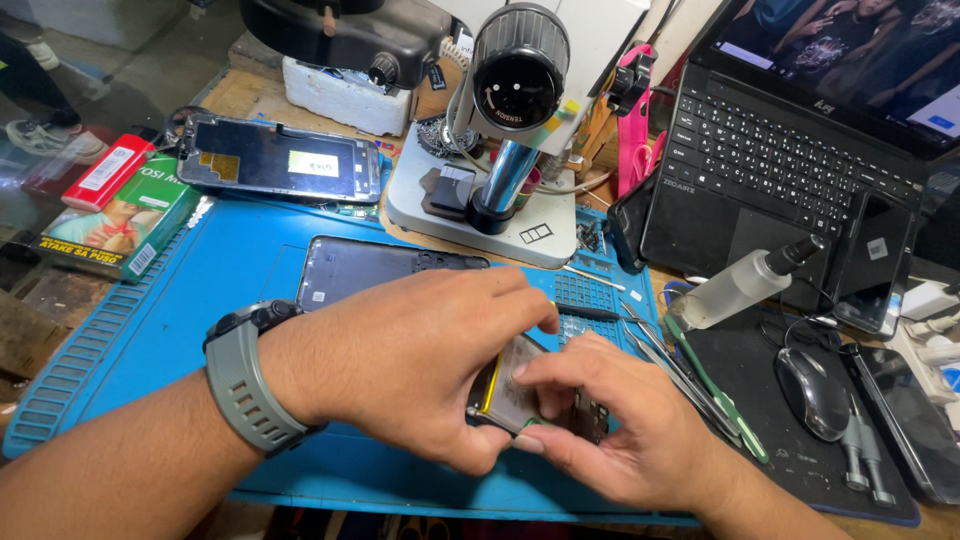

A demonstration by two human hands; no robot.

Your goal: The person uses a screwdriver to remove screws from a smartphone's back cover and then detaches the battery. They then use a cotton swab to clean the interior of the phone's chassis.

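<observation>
Two hands — left hand [410,360] and right hand [610,430] — pinch an opened phone [520,392] between their fingers; its back cover [370,268] lies beyond, already off.

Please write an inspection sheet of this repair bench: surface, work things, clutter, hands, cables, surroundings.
Surface: blue work mat on a wooden bench.
Job's things: opened phone with its battery showing, held over the mat; dark phone back cover lies behind it.
Clutter: microscope, phone screen panel, spray bottle, tweezers, mouse, green box, red lighter.
Grippers: left hand, grey watch on its wrist, grips the phone; right hand pinches its edge.
Cables: thin wires near the mouse.
Surroundings: open laptop at right, another person's shoe on the floor at left.
</observation>
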